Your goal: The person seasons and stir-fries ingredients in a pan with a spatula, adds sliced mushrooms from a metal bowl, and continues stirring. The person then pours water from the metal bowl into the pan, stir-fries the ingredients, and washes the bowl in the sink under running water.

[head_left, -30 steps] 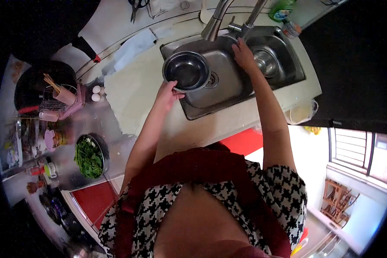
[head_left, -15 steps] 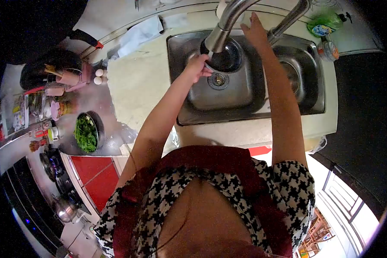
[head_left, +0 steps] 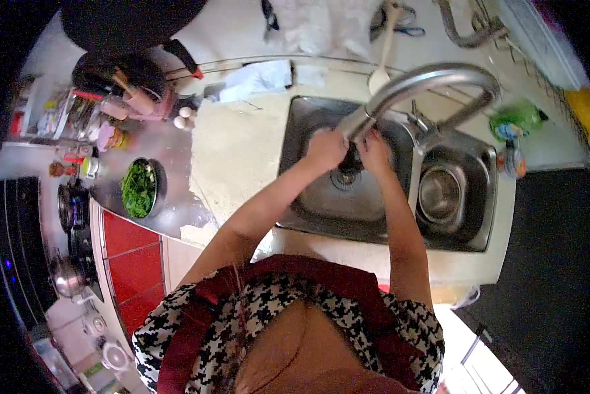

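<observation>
Under the faucet (head_left: pixel 433 79), a dark round bowl (head_left: pixel 351 159) is held in the left basin of the metal sink (head_left: pixel 308 203). My left hand (head_left: pixel 326 150) is closed on the bowl's left side. My right hand (head_left: pixel 375 153) is at its right side, with fingers curled against it. The faucet head and both hands hide most of the bowl. Below it, the drain (head_left: pixel 345 180) shows in part.
A metal pot (head_left: pixel 439 194) sits in the right basin. Green dish soap (head_left: pixel 515 121) stands at the right rear. A bowl of leafy greens (head_left: pixel 138 189) and white eggs (head_left: pixel 182 119) are on the left counter. A wooden spoon (head_left: pixel 379 80) is behind the sink.
My right hand has come down from beside the faucet's base to the bowl. My left hand still has the bowl. The camera view has shifted, showing more of the wall behind the sink.
</observation>
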A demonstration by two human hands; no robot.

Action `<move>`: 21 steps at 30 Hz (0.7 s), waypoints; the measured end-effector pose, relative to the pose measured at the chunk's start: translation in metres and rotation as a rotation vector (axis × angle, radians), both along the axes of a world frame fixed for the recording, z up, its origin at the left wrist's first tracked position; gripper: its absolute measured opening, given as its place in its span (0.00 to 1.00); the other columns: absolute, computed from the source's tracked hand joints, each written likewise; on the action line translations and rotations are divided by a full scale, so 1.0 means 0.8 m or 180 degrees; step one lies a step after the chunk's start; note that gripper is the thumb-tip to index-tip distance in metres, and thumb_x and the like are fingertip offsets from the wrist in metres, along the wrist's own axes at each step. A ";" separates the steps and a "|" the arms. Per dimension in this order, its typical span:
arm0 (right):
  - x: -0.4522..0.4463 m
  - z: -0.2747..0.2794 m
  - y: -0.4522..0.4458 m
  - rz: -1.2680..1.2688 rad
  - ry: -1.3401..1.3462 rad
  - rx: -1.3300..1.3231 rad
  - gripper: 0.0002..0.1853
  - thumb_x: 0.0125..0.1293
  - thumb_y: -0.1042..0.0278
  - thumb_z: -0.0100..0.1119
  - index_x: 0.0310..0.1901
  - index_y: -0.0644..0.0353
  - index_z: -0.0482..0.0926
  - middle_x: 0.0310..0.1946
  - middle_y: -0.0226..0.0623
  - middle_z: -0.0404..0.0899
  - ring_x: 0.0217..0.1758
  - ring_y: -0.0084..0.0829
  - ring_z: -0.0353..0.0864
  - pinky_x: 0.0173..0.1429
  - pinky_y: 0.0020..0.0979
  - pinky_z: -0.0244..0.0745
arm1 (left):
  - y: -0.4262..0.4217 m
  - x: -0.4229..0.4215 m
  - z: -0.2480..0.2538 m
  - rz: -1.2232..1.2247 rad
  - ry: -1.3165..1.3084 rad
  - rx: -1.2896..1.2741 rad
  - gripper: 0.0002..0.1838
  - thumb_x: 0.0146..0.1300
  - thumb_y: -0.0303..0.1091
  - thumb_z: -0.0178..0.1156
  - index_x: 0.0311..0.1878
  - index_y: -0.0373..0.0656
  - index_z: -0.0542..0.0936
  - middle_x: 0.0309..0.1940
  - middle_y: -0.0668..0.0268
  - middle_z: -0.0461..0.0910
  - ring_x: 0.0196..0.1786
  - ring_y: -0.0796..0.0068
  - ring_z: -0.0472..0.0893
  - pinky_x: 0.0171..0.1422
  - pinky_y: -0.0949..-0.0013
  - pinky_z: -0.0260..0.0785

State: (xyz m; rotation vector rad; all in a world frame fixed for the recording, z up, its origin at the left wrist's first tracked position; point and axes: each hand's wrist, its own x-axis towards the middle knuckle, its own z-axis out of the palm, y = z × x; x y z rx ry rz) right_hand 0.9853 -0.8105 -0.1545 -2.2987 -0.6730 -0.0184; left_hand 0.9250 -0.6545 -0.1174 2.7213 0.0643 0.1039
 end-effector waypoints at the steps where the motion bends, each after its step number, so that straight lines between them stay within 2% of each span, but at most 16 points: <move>1: 0.006 -0.002 0.008 0.0083 -0.0228 -0.0069 0.15 0.56 0.66 0.52 0.45 0.62 0.73 0.42 0.49 0.74 0.44 0.48 0.73 0.47 0.43 0.69 | -0.003 -0.011 0.022 0.0160 -0.0115 -0.0134 0.12 0.54 0.36 0.54 0.38 0.39 0.76 0.31 0.51 0.76 0.33 0.51 0.78 0.35 0.54 0.72; 2: 0.006 0.009 0.018 -0.0042 -0.0257 0.0031 0.15 0.56 0.66 0.52 0.44 0.63 0.73 0.41 0.49 0.74 0.45 0.48 0.73 0.47 0.43 0.68 | -0.005 -0.018 0.036 0.0294 -0.0227 -0.0280 0.15 0.53 0.34 0.54 0.43 0.39 0.75 0.34 0.51 0.75 0.34 0.50 0.77 0.35 0.54 0.71; 4: -0.001 0.029 0.036 -0.0346 -0.0282 0.0183 0.15 0.54 0.68 0.52 0.43 0.64 0.72 0.41 0.49 0.74 0.45 0.48 0.72 0.48 0.43 0.68 | 0.007 -0.029 0.046 0.0306 -0.0301 -0.0659 0.24 0.52 0.28 0.51 0.55 0.49 0.67 0.39 0.50 0.74 0.37 0.51 0.76 0.39 0.56 0.71; 5: -0.002 0.019 0.048 -0.0648 -0.0684 0.0521 0.16 0.53 0.65 0.54 0.44 0.63 0.73 0.41 0.49 0.74 0.45 0.49 0.72 0.48 0.43 0.68 | 0.010 -0.034 0.047 0.0295 -0.0325 -0.0865 0.30 0.52 0.25 0.49 0.62 0.54 0.63 0.41 0.50 0.74 0.38 0.51 0.76 0.42 0.57 0.70; 8: -0.016 0.005 0.086 -0.1376 -0.0320 0.1619 0.19 0.51 0.63 0.57 0.44 0.63 0.72 0.42 0.48 0.74 0.45 0.48 0.73 0.48 0.41 0.68 | 0.000 -0.041 0.033 0.0364 -0.0365 -0.1761 0.30 0.55 0.21 0.45 0.64 0.44 0.58 0.50 0.51 0.71 0.44 0.54 0.76 0.49 0.65 0.69; 9: -0.023 0.005 0.097 -0.1670 0.0254 0.1717 0.20 0.50 0.62 0.60 0.44 0.63 0.72 0.42 0.47 0.75 0.46 0.44 0.73 0.49 0.40 0.67 | -0.006 -0.039 0.007 0.0259 -0.1080 -0.1808 0.30 0.55 0.20 0.44 0.64 0.44 0.58 0.54 0.57 0.70 0.50 0.66 0.73 0.54 0.70 0.64; 10: -0.023 -0.003 0.101 -0.1524 0.0844 0.1513 0.19 0.52 0.60 0.60 0.43 0.63 0.72 0.41 0.46 0.76 0.46 0.41 0.74 0.50 0.37 0.66 | -0.006 -0.038 0.005 0.0442 -0.0915 -0.2317 0.29 0.56 0.21 0.44 0.64 0.44 0.59 0.54 0.59 0.70 0.52 0.68 0.72 0.56 0.70 0.63; 12: -0.038 -0.022 0.099 -0.0370 0.1343 0.1973 0.13 0.61 0.59 0.52 0.41 0.60 0.72 0.35 0.40 0.73 0.42 0.35 0.71 0.49 0.32 0.65 | -0.005 -0.038 -0.001 0.0821 -0.0519 -0.3310 0.28 0.57 0.22 0.45 0.63 0.44 0.60 0.53 0.62 0.71 0.54 0.73 0.69 0.58 0.71 0.61; 14: -0.040 0.004 0.072 0.0130 0.2179 0.1032 0.10 0.63 0.62 0.48 0.39 0.58 0.73 0.31 0.39 0.74 0.36 0.37 0.73 0.43 0.32 0.67 | 0.007 -0.034 -0.026 0.0895 0.0013 -0.4272 0.25 0.60 0.24 0.47 0.62 0.45 0.61 0.52 0.64 0.71 0.53 0.73 0.70 0.57 0.70 0.62; 16: -0.039 0.005 0.030 0.0897 0.1092 0.0152 0.09 0.61 0.64 0.49 0.41 0.57 0.75 0.34 0.43 0.76 0.38 0.40 0.76 0.43 0.35 0.69 | 0.018 -0.030 -0.025 0.0519 -0.0678 -0.1944 0.26 0.60 0.24 0.47 0.62 0.47 0.61 0.49 0.64 0.73 0.44 0.73 0.74 0.44 0.71 0.71; 18: -0.030 0.043 0.000 0.1216 0.0311 -0.1343 0.11 0.58 0.66 0.50 0.41 0.57 0.76 0.38 0.44 0.76 0.43 0.41 0.75 0.46 0.38 0.70 | 0.028 -0.016 -0.037 0.0897 0.0243 -0.3108 0.27 0.56 0.21 0.45 0.62 0.48 0.62 0.45 0.58 0.76 0.45 0.64 0.77 0.45 0.65 0.72; 20: -0.004 0.040 -0.025 0.1504 -0.1048 -0.1787 0.10 0.53 0.72 0.47 0.37 0.57 0.75 0.37 0.41 0.77 0.46 0.40 0.74 0.51 0.39 0.68 | 0.026 -0.013 0.040 0.0975 0.1102 -0.3459 0.26 0.58 0.23 0.48 0.62 0.49 0.62 0.38 0.63 0.77 0.26 0.74 0.75 0.21 0.73 0.71; 21: 0.000 0.046 -0.025 0.1484 -0.1301 -0.1544 0.10 0.52 0.71 0.47 0.37 0.57 0.75 0.37 0.41 0.77 0.47 0.40 0.74 0.52 0.39 0.69 | 0.033 -0.004 0.042 0.0875 0.1528 -0.3013 0.25 0.58 0.25 0.50 0.60 0.48 0.64 0.34 0.63 0.77 0.25 0.76 0.74 0.21 0.72 0.70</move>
